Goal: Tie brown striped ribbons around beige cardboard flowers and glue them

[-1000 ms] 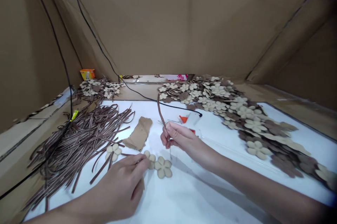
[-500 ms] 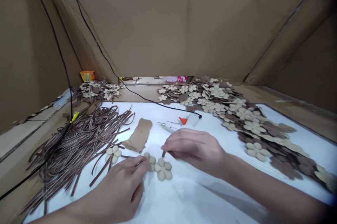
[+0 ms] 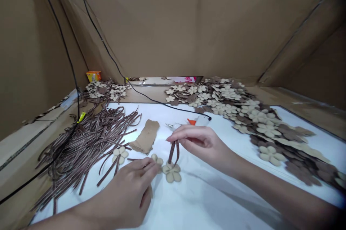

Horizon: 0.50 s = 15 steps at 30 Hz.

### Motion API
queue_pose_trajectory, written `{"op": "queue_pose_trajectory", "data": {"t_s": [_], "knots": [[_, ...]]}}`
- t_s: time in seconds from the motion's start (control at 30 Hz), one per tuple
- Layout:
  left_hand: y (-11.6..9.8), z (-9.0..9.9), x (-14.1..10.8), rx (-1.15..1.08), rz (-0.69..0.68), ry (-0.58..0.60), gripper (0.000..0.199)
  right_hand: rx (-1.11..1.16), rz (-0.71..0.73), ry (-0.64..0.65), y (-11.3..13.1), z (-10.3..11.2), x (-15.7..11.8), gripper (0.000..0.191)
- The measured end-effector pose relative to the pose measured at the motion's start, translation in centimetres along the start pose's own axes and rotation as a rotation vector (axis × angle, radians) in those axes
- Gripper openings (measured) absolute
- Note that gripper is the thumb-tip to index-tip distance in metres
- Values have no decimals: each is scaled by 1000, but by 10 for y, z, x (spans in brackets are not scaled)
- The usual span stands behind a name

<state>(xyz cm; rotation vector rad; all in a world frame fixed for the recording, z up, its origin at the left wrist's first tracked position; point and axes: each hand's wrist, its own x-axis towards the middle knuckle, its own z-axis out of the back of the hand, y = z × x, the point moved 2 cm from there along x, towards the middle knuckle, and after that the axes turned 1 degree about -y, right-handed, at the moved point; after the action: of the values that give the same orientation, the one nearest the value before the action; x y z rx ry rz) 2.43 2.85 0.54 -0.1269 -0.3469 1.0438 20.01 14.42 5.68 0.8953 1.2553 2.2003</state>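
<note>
My right hand point(image 3: 201, 141) pinches a looped brown strip point(image 3: 173, 150) with pale stitched lines at its top, between thumb and fingers. The loop's lower ends reach a cream five-petal flower cutout point(image 3: 172, 173), lying on the white board. Just left of it, my left hand point(image 3: 135, 183) is closed, its fingertips on another cream flower point(image 3: 157, 161) that they partly cover. A brown strip end pokes out behind these fingers. A white glue gun point(image 3: 177, 126) with an orange trigger lies beyond my right hand, partly hidden by it.
A heap of brown strips point(image 3: 89, 140) spreads at left, with a lone cream flower point(image 3: 120, 155) beside it. Cream and brown flowers point(image 3: 243, 109) pile along the right. A cardboard scrap point(image 3: 146, 136), a black cord point(image 3: 108, 52) and an orange box point(image 3: 93, 76) lie inside cardboard walls.
My right hand has turned and lifted a little, and the strip loop now shows stretched up from the flower. My left hand stays by its flower. The view has shifted slightly.
</note>
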Motion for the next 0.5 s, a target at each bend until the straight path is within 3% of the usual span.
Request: {"op": "queue_pose_trajectory", "data": {"t_s": [0.33,0.5], "knots": [[-1,4,1,32,14,20,47,98,-184,32,-6,2,4,20],[0,5,3,-15,44,43,44,152,-247,16,-11,4,5,31]]}}
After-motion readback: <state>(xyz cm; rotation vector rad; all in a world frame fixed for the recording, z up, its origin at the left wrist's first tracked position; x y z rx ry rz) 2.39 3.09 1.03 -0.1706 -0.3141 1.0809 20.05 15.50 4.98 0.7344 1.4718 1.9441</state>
